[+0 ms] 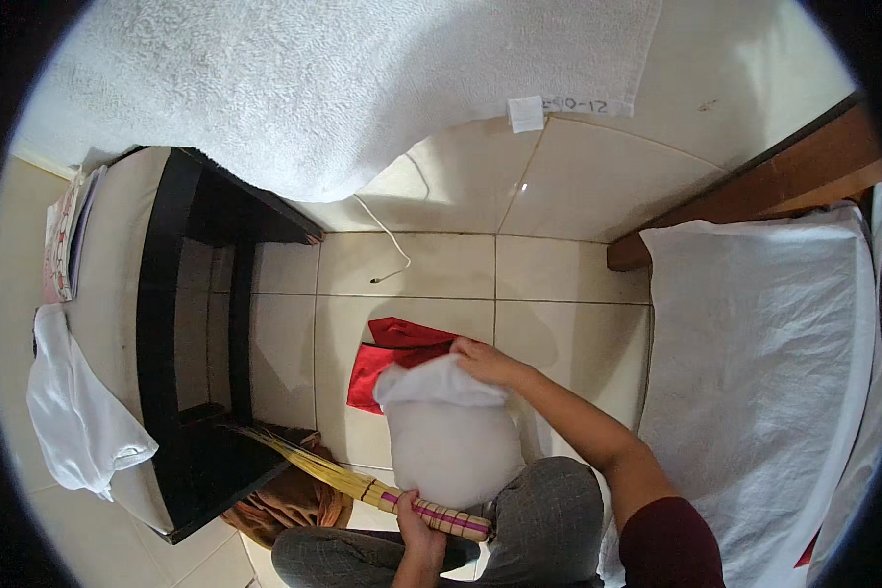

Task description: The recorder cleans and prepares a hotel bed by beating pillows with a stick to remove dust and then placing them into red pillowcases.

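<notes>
Left hand (416, 529): closed around the pink-banded handle of a straw broom (363, 480), bottom centre of the frame.
Broom bristles: point to the lower left, over a brown cloth (289, 505) beside the black shelf (171, 323).
White pillow (451, 436): centre, standing on the tiled floor (559, 274) against the knees.
Right hand (485, 363): pinching the pillow's top edge, fingers closed on it.
Red cloth (392, 353): on the floor just behind the pillow.
Bed (755, 372): right side, white sheet.
</notes>
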### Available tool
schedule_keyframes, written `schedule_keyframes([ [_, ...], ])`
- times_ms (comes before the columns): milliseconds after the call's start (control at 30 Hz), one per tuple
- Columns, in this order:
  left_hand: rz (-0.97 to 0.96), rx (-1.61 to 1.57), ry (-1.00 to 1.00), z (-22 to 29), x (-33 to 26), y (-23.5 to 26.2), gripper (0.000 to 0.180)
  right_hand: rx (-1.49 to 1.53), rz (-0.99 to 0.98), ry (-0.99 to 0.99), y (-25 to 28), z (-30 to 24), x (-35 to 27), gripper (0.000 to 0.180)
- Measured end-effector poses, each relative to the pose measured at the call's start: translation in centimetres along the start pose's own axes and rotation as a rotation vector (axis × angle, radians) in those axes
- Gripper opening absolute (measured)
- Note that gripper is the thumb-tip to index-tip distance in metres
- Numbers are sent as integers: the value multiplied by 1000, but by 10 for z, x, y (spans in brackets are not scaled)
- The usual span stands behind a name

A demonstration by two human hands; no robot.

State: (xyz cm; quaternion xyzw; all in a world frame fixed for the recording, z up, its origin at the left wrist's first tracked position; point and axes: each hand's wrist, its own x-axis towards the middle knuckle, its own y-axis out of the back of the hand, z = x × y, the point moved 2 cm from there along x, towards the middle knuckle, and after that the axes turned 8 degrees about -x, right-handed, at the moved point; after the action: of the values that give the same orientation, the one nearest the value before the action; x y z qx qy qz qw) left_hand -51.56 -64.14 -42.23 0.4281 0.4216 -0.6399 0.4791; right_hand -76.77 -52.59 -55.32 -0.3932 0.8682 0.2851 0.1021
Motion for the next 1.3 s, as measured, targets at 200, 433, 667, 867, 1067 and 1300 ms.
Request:
schedule_keyframes([
  [200, -36, -43, 15, 0, 1, 3, 28, -388, -209, -198, -17, -7, 2, 52],
  [433, -34, -19, 90, -19, -36, 5, 29, -522, 211, 5, 101, -159, -84, 27],
  [667, -103, 56, 65, -18, -129, -46, 33, -827, 85, -133, 137, -287, -208, 11],
  [867, -354, 174, 14, -12, -245, -49, 38, -1094, -107, -162, 87, -345, -314, 14],
  [1067, -230, 317, 331, -12, -323, 7, 29, -903, -463, -20, 87, -427, -378, 22],
  [1300, -283, 314, 251, 54, -372, -4, 23, -458, -233, 343, 111, -644, -366, 16],
])
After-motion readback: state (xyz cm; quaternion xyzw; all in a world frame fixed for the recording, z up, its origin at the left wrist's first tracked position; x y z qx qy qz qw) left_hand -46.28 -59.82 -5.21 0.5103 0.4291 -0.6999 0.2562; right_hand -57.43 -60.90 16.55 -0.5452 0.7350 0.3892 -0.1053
